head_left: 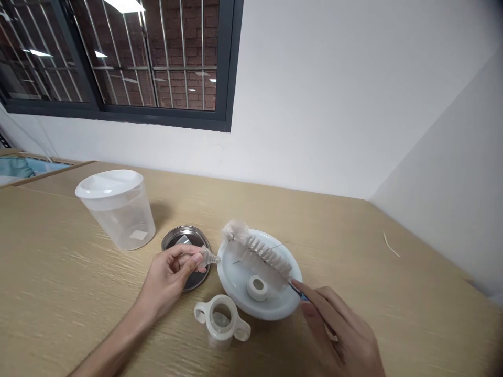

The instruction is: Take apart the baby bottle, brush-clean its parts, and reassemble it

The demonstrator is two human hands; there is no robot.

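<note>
Pinched between the fingers of my left hand [173,269] is a clear bottle nipple [208,256], its narrow tip pointing right. My right hand [341,330] grips the handle of a white-bristled bottle brush [263,256], which slants up and left over a pale blue bowl [288,309]. A white ring cap [257,288] sits inside that bowl, below the bristles. In front of it stands a baby bottle [221,340] with two white handles and an uncovered mouth. Behind my left hand lies a round metal dish [186,230] with something shiny in it, partly hidden by the fingers.
A translucent plastic bucket [120,214] with a white rim stands at the left of the wooden table [338,225]. A thin pale strip [390,245] lies to the right. Behind the table are a white wall [314,104] and a barred window [157,63].
</note>
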